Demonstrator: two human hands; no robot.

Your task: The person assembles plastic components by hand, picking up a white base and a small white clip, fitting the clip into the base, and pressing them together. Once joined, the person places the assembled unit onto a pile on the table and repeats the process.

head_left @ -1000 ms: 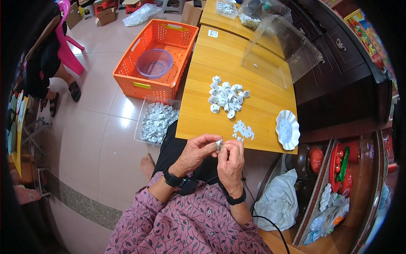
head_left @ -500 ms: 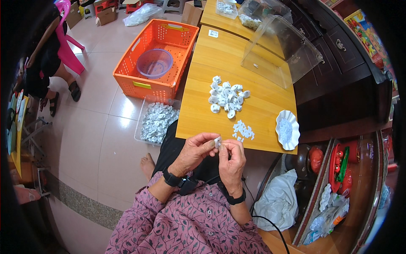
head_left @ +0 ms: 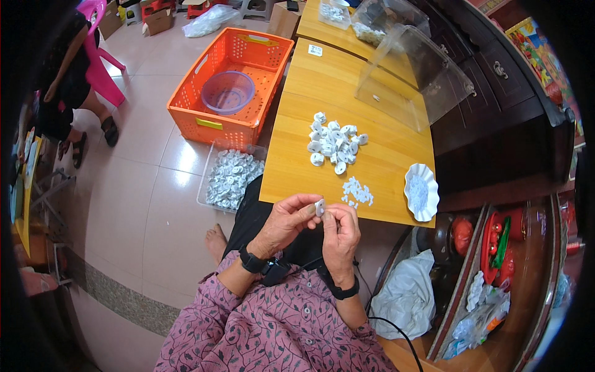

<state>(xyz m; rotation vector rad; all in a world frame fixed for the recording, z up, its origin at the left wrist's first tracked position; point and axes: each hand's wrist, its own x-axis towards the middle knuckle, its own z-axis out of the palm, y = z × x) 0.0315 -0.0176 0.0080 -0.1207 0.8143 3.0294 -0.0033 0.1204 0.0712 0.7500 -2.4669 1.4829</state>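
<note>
My left hand (head_left: 290, 222) pinches a small round white plastic part (head_left: 320, 208) between thumb and fingers, just off the table's near edge. Against the right side of that part, my right hand (head_left: 341, 229) has thumb and forefinger pressed together; whatever lies between them is too small to make out. Beyond my hands, a pile of similar white plastic parts (head_left: 335, 144) lies on the yellow wooden table (head_left: 288, 149). Nearer to me is a scatter of tiny white pieces (head_left: 357, 192). More tiny pieces fill a white scalloped dish (head_left: 408, 186) at the table's right corner.
Left of the table, a clear bin (head_left: 230, 180) holds many white parts beside an orange crate (head_left: 186, 115) with a purple basin (head_left: 217, 93) inside. A tilted clear plastic box (head_left: 409, 80) stands on the table's far right. Another person (head_left: 62, 93) stands at far left.
Both hands stay nearly in place, with the white part still between them. The other person's arm at far left has shifted. The whole view has moved very slightly.
</note>
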